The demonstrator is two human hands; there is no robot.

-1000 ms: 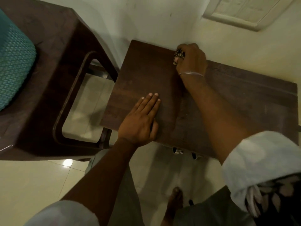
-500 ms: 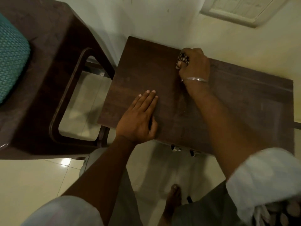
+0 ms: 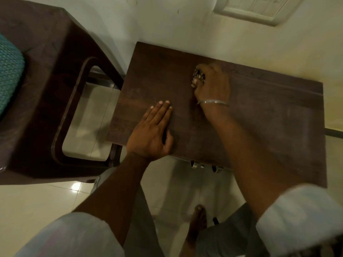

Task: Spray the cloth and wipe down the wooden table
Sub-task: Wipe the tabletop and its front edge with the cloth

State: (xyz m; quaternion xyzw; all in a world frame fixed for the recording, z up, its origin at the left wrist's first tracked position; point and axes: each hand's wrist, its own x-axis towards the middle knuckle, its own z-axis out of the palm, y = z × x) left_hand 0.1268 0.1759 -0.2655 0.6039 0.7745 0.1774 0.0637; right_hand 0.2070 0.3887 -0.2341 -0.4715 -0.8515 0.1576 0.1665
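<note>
My left hand lies flat, fingers straight, on the desk. Just beyond, my right hand grips the bunched cloth against it. Wiping looks under way; the stretch right of those fingers probably remains.

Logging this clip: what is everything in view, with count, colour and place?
wooden table: one, dark brown, centre.
cloth: one, dark-and-pale patterned, bunched in the right hand.
chair: one, dark brown, left of the table.
cushion: one, teal, far left edge.
wall panel: one, off-white, top right.
floor: pale tiles, under everything.
bracelet: one, silver, right wrist.
left hand: one, flat on the table's near part.
right hand: one, grips the cloth on the table.
foot: one, bare, on the floor.
</note>
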